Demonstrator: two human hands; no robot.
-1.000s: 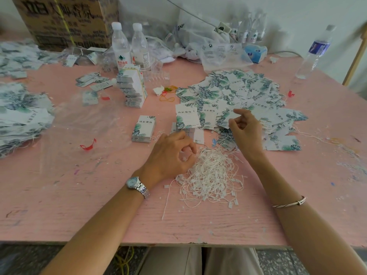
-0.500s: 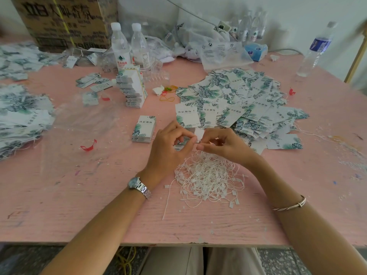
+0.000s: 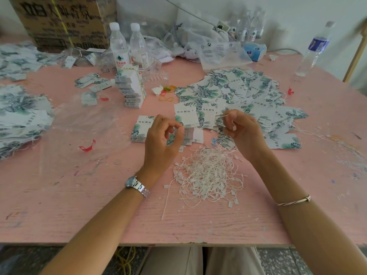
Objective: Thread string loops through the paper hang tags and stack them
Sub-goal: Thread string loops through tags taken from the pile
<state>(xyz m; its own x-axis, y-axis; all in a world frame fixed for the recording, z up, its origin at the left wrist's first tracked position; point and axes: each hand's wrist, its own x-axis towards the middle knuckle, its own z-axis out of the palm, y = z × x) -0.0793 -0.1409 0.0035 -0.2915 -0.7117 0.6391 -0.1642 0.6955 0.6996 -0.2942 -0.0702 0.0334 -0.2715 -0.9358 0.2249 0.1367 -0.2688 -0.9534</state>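
My right hand (image 3: 243,130) is raised over the near edge of the spread of leaf-printed hang tags (image 3: 236,96) and pinches a white string loop (image 3: 225,117); its small plastic clasp (image 3: 234,128) shows against the palm. My left hand (image 3: 161,141) hovers left of it with thumb and forefinger tips together above a small stack of tags (image 3: 190,134); whether anything is between them I cannot tell. A tangled heap of white string loops (image 3: 208,173) lies on the pink table (image 3: 79,195) just in front of both hands. Another short tag stack (image 3: 140,128) sits beside my left hand.
A tall pile of bundled tags (image 3: 131,88) stands behind, with two water bottles (image 3: 119,48) and a cardboard box (image 3: 63,22) further back. Finished tags (image 3: 21,120) are heaped at the left. Clear plastic film (image 3: 83,124) and a red clip (image 3: 87,146) lie left of centre.
The hands were pinched together over the string heap; now they have parted. My right hand has lifted up and to the right with a string loop, my left hand has stayed near the small stack.
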